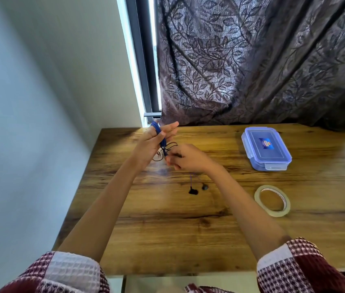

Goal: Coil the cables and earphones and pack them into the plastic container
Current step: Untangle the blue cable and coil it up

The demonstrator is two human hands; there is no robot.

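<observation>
- A person's 2 bare forearms reached forward over a wooden table, seen from a camera on the person's head looking down.
- The left hand was raised above the far left part of the table, fingers straight and apart, pointing up and to the right.
- A blue earphone cable was wound in several turns around the fingers of that hand, and the turns ran down across the palm.
- The right hand sat just beside and below the left, fingers curled together, pinching the earphone cable at the fingertips.
- Thin dark loops of wire hung loose between the 2 hands; it was not clear whether they belonged to the same cord.
- From under the right hand, a short length of blue cord dropped to the table and ended at 2 dark earbuds, which lay close together on the wood near the middle.
- A clear plastic container with blue clips stood on the far right part of the table, well apart from the hands. Its lid was on and carried a small blue label.
- A roll of pale tape lay flat on the table nearer the person, in front of the container.
- Checked maroon and white sleeves were rolled up at both elbows.
- Behind the table hung a dark curtain with a leaf pattern, beside a dark window frame and a pale wall.
</observation>
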